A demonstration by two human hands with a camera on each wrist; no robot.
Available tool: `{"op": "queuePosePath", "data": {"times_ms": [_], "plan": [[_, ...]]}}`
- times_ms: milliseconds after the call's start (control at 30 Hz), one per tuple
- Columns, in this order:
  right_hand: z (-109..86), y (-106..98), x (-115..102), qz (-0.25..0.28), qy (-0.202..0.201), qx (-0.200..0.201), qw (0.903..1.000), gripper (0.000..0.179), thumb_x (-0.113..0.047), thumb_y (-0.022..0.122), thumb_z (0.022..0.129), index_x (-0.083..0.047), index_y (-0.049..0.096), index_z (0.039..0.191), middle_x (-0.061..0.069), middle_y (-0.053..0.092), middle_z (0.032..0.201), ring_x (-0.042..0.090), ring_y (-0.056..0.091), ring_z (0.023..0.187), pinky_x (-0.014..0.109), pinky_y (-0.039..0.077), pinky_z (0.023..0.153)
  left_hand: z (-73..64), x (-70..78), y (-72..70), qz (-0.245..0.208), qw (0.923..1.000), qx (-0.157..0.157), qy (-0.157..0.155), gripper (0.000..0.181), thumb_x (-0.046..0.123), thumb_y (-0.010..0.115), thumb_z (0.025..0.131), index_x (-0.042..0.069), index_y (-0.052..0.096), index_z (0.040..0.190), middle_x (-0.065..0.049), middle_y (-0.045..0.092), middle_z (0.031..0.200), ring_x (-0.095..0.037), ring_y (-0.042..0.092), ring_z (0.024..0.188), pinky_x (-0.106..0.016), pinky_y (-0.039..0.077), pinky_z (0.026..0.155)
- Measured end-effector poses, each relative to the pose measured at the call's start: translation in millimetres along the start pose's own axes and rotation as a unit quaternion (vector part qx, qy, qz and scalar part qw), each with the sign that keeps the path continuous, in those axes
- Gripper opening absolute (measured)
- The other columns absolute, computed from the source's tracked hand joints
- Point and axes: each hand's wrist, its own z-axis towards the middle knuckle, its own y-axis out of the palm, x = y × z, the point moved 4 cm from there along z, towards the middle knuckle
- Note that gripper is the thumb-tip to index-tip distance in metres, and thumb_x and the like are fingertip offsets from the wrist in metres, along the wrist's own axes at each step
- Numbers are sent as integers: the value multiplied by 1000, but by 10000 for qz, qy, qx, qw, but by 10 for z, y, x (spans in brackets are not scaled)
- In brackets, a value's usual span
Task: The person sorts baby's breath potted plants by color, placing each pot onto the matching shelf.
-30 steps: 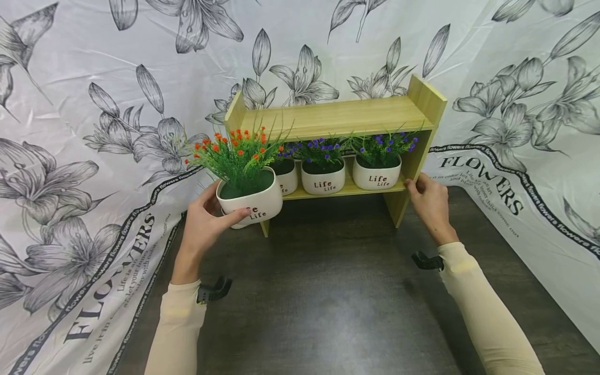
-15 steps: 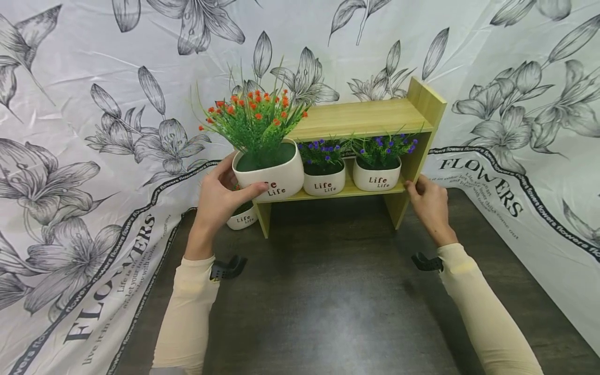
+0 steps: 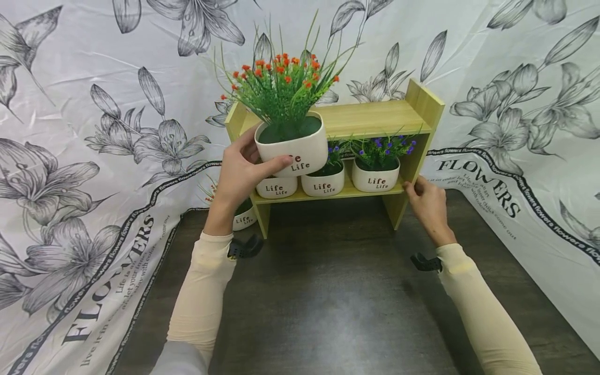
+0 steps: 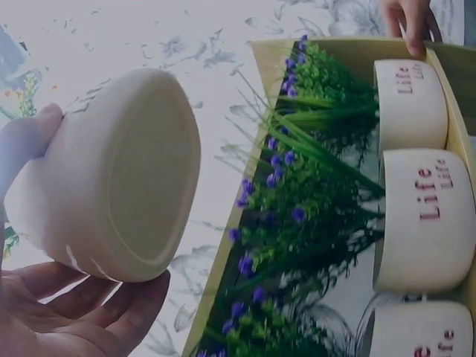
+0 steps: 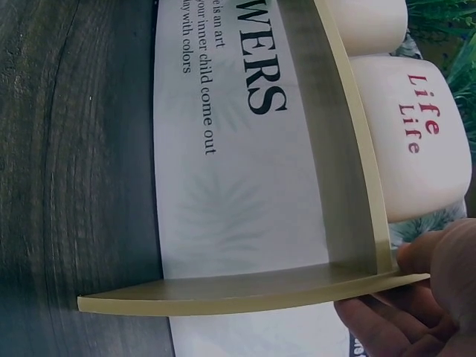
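My left hand (image 3: pixel 239 174) grips a white pot of artificial orange-red flowers (image 3: pixel 302 151), thumb across its front and fingers behind. The pot is up in the air, overlapping the left part of the wooden shelf (image 3: pixel 375 115) in the head view; its bare underside shows in the left wrist view. Three white pots with purple flowers stand in a row on the lower board: a left pot (image 3: pixel 276 188), a middle pot (image 3: pixel 323 186) and a right pot (image 3: pixel 376 180). My right hand (image 3: pixel 427 203) pinches the shelf's right side panel (image 5: pixel 245 299) between thumb and fingers.
Another white pot (image 3: pixel 244 220) with orange flowers stands on the dark table (image 3: pixel 328 281), left of the shelf and partly behind my left forearm. A white flower-printed cloth (image 3: pixel 154 104) hangs behind and along both sides.
My left hand has carried the orange-flowered pot up and to the right, from beside the shelf's left end to above its lower board's level. My right hand keeps its hold on the side panel.
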Motion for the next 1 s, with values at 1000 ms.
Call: {"op": "queuePosePath", "data": {"times_ms": [1000], "plan": [[11,14,19,68,-84,45,9999,28,-22,65,109,1,76,120,26,79,109,46,78,95,63,62,79,846,129,909,77,9993,-338,171,84,20,91,85,9,51,158,-12,70,138,-17,73,118,-32,65,95]]}}
